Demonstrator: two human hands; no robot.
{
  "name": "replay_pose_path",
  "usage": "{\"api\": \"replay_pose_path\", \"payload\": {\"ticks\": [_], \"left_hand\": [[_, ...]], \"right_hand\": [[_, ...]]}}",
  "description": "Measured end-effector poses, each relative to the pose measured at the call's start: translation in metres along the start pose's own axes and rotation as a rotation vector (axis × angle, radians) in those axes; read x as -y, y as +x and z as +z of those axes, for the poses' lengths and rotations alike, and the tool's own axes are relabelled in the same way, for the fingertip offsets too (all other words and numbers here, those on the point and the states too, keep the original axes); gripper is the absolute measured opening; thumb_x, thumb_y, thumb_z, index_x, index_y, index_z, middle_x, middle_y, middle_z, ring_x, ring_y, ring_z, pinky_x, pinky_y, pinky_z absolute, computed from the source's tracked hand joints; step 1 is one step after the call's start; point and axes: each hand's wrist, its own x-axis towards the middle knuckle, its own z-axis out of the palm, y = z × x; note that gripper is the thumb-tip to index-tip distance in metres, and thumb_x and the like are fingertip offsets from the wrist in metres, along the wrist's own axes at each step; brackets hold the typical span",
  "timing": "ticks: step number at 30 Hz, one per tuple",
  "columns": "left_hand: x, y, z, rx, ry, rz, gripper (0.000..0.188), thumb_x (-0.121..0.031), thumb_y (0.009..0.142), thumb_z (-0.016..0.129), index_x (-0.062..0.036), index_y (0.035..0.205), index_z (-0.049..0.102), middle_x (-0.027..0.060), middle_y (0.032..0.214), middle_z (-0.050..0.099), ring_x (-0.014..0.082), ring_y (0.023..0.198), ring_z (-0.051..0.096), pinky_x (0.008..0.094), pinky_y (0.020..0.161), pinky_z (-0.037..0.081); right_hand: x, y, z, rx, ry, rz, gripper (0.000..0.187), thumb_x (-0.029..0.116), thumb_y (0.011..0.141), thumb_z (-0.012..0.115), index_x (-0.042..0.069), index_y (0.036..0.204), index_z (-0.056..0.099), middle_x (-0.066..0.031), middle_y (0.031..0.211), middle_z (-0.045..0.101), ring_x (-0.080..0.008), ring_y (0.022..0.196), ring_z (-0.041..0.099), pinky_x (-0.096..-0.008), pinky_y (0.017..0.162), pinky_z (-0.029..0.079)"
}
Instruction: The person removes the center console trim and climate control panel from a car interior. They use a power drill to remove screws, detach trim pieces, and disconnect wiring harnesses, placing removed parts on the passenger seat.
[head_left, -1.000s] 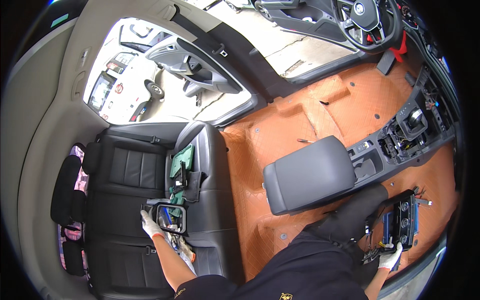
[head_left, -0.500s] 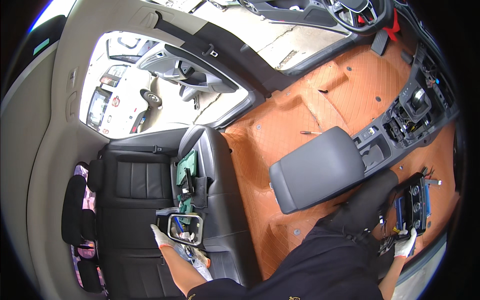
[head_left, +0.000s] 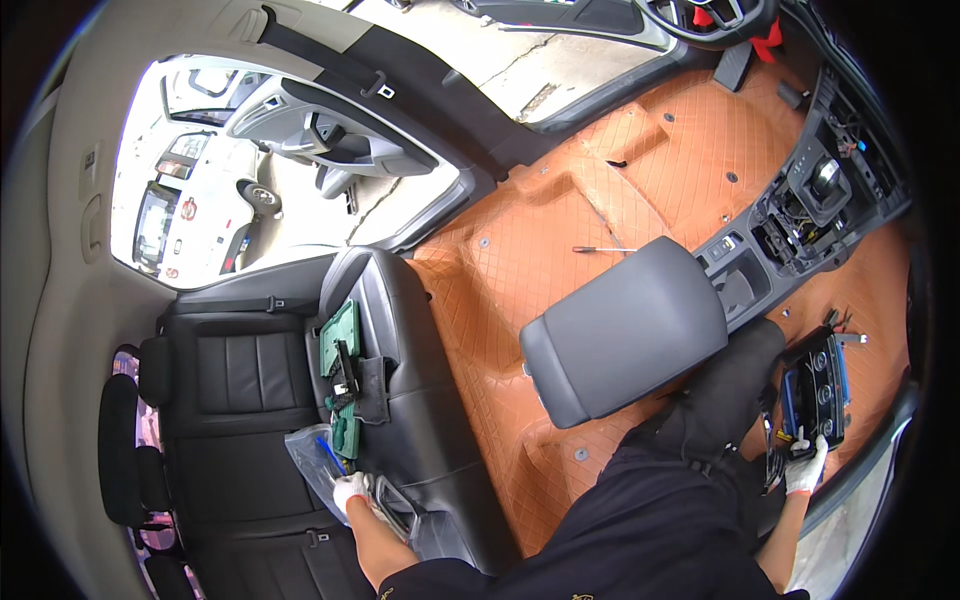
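My left hand (head_left: 350,491), in a white glove, is down on the rear seat at a clear plastic bag (head_left: 314,464) with a blue-handled tool (head_left: 329,452) in it. Its fingers look curled, but what they hold is hidden. A rectangular frame with a silvery rim (head_left: 396,508) lies tilted beside that wrist. At the right, my gloved right hand (head_left: 808,466) grips the lower end of a black car control panel (head_left: 824,392) with round knobs. Blue parts show along the panel's sides.
Green cases (head_left: 340,338) with black parts lie on the black rear seat (head_left: 250,400). A grey armrest console (head_left: 630,330) stands over the orange quilted floor (head_left: 500,290), its front part opened up with wiring (head_left: 805,228) exposed. A screwdriver (head_left: 597,249) lies beyond the armrest.
My left hand has moved from the frame's far side onto the plastic bag, its fingers more curled. The frame has shifted nearer and tilted. My right hand stays on the panel; the view has shifted slightly.
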Motion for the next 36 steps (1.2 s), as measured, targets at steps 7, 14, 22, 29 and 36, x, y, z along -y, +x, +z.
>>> {"api": "replay_pose_path", "payload": {"ticks": [7,14,22,29,36], "left_hand": [[-0.126,0.048,-0.003,-0.281,-0.255,0.415,0.064,-0.029,0.091,0.074,-0.0042,0.148,0.059,0.0266,0.151,0.057,0.0433,0.137,0.057,0.0461,0.119,0.043],[-0.206,0.084,0.015,-0.15,-0.084,0.264,0.074,-0.032,0.087,0.079,-0.0131,0.154,0.054,0.028,0.161,0.045,0.044,0.14,0.055,0.0487,0.117,0.047],[-0.179,0.088,0.001,-0.585,-0.264,0.356,0.026,-0.019,0.093,0.078,0.0026,0.109,0.076,0.0242,0.103,0.077,0.0393,0.094,0.074,0.0485,0.086,0.058],[-0.189,0.066,-0.137,-0.345,-1.467,0.285,0.05,-0.034,0.107,0.068,0.0033,0.139,0.06,0.0167,0.132,0.066,0.0267,0.116,0.067,0.038,0.095,0.058],[-0.315,-0.036,-0.18,0.623,-2.069,0.763,0.049,-0.032,0.115,0.054,0.0028,0.149,0.052,0.0187,0.144,0.063,0.0323,0.132,0.063,0.048,0.108,0.058]], "right_hand": [[-0.012,0.004,0.008,-0.018,-0.043,0.003,0.051,0.033,0.101,0.074,0.01,0.143,0.057,-0.0161,0.129,0.069,-0.011,0.075,0.062,-0.0244,0.07,0.057],[-0.011,-0.005,0.019,-0.03,-0.029,-0.015,0.05,0.032,0.099,0.076,0.009,0.139,0.058,-0.0158,0.124,0.07,-0.0114,0.073,0.063,-0.0251,0.069,0.057],[-0.012,-0.012,0.025,0.036,-0.057,-0.062,0.049,0.029,0.099,0.075,0.006,0.14,0.059,-0.0161,0.121,0.072,-0.0111,0.073,0.063,-0.0269,0.07,0.058],[-0.016,-0.009,0.022,-0.026,-0.03,-0.058,0.049,0.028,0.099,0.075,0.006,0.139,0.058,-0.0187,0.123,0.071,-0.012,0.075,0.064,-0.0252,0.068,0.057],[-0.024,-0.007,0.015,-0.021,0.052,-0.054,0.049,0.028,0.097,0.077,0.01,0.138,0.058,-0.019,0.126,0.07,-0.013,0.072,0.063,-0.026,0.065,0.057]]}}
